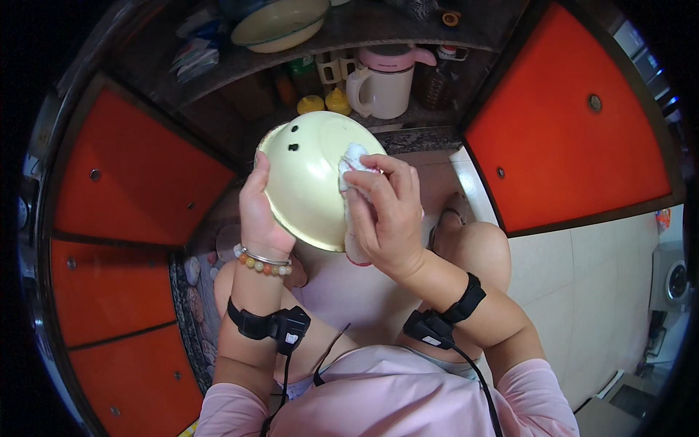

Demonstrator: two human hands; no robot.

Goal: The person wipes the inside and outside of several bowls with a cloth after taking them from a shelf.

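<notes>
A cream enamel basin, its outer underside facing me, is tilted up in front of my knees. Two dark chips mark its enamel. My left hand grips the rim at the left, thumb along the edge. Against the basin's right side my right hand presses a white cloth with pinkish-red parts, bunched between thumb and fingers; part of it hangs below the hand. The inside of the basin is hidden.
Open orange cabinet doors stand at left and right. On the upper shelf lies another enamel basin. Below are a white jug with a pink lid, yellow-topped containers and a dark bottle.
</notes>
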